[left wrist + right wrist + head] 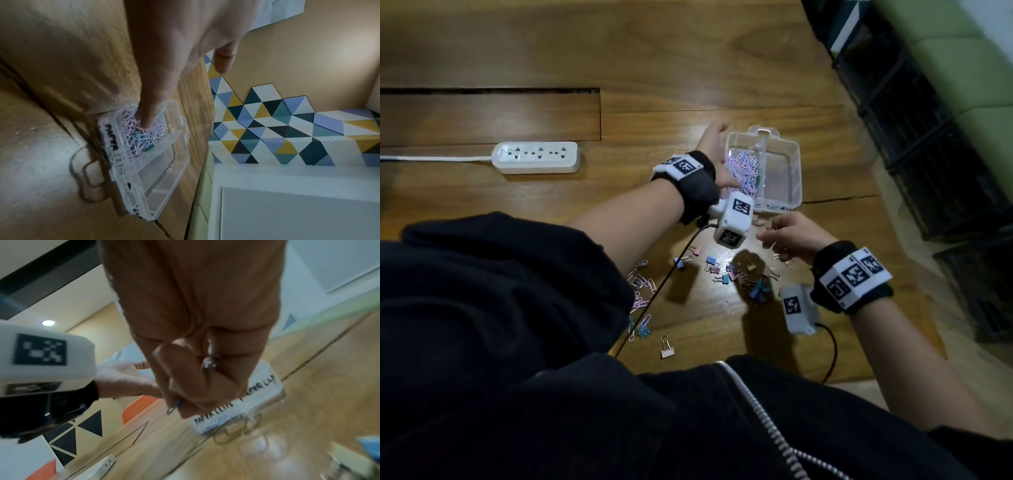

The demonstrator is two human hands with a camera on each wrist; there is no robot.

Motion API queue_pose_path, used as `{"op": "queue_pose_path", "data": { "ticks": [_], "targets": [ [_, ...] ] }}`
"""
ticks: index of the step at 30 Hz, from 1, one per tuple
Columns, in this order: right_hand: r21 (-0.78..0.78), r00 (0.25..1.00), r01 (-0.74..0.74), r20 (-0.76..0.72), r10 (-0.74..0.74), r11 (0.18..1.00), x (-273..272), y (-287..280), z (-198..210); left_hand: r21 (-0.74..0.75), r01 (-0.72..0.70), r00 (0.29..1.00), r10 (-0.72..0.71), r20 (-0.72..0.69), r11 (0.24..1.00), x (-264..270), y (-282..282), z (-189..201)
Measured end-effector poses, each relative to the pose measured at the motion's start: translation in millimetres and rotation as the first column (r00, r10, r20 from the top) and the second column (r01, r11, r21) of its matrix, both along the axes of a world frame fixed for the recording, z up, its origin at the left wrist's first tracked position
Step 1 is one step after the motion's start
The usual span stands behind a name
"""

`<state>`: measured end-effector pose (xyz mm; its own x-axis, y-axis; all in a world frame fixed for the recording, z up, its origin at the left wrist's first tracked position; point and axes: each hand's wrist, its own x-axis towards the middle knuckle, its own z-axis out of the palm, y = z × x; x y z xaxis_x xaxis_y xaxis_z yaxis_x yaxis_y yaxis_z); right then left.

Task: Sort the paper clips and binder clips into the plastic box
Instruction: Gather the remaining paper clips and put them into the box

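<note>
A clear plastic box [796, 161] stands on the wooden table, its front marked by hand with "PAPER" [112, 138]. Pastel paper clips [744, 168] fill its left compartment; the right one is bare. My left hand [717, 150] is flat over the box's left side, and one finger [147, 120] pokes down into the paper clips [139, 138]. In front of the box, my right hand [787, 236] curls around a few small clips [174, 405]; their kind is unclear. Coloured binder clips [743, 277] lie heaped below it. Loose paper clips [640, 291] lie near my left elbow.
A white power strip [537, 157] sits at the left of the table. One pink binder clip [667, 349] lies near the front edge. Black crates [928, 154] stand beyond the table's right edge. Cables run from both wrist cameras across the table.
</note>
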<state>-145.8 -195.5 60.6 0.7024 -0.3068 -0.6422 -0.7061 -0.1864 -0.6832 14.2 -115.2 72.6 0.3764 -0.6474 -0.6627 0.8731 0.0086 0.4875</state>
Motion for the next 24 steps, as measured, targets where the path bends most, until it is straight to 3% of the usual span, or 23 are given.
{"op": "queue_pose_path", "data": {
  "ticks": [4, 7, 9, 11, 13, 14, 18, 21, 24],
  "targets": [
    [-0.012, 0.994, 0.092, 0.057, -0.091, 0.996, 38.2, -14.5, 3.3, -0.021, 0.027, 0.999, -0.027, 0.037, 0.999, 0.2, 4.9, 3.1],
    [0.034, 0.958, 0.229, 0.167, -0.231, 0.973, 69.9, -21.3, 0.4, 0.102, 0.128, 0.972, -0.145, 0.185, 0.987, -1.6, 21.7, 8.4],
    [0.068, 0.932, 0.279, 0.220, -0.287, 0.958, 85.6, -22.9, -3.5, 0.275, 0.130, 0.914, -0.223, 0.338, 0.953, -0.2, 39.8, 4.7],
    [0.017, 0.932, 0.273, 0.245, -0.269, 0.962, 94.6, -23.8, -8.2, 0.429, 0.134, 0.803, -0.352, 0.481, 0.893, 0.3, 63.4, -2.8],
    [-0.110, 0.947, 0.241, 0.245, -0.209, 0.964, 96.5, -21.4, -12.2, 0.565, 0.178, 0.633, -0.533, 0.561, 0.806, -3.3, 91.0, -10.0],
    [-0.156, 0.951, 0.226, 0.249, -0.183, 0.962, 95.2, -17.1, -13.4, 0.627, 0.184, 0.545, -0.610, 0.576, 0.757, -5.6, 105.8, -14.4],
    [-0.216, 0.925, 0.172, 0.370, -0.083, 0.961, 67.6, 23.6, -17.1, 0.778, 0.209, 0.299, -0.796, 0.527, 0.593, -26.2, 159.4, -27.2],
    [-0.226, 0.933, -0.153, 0.287, 0.216, 0.962, 25.5, 75.1, -25.4, 0.855, 0.288, 0.129, -0.903, 0.411, 0.431, -45.4, 188.9, -37.3],
    [-0.194, 0.822, -0.538, 0.095, 0.561, 0.821, -11.4, 122.7, -43.1, 0.911, 0.306, -0.080, -0.946, 0.313, 0.276, -69.3, 209.4, -49.5]
  ]
}}
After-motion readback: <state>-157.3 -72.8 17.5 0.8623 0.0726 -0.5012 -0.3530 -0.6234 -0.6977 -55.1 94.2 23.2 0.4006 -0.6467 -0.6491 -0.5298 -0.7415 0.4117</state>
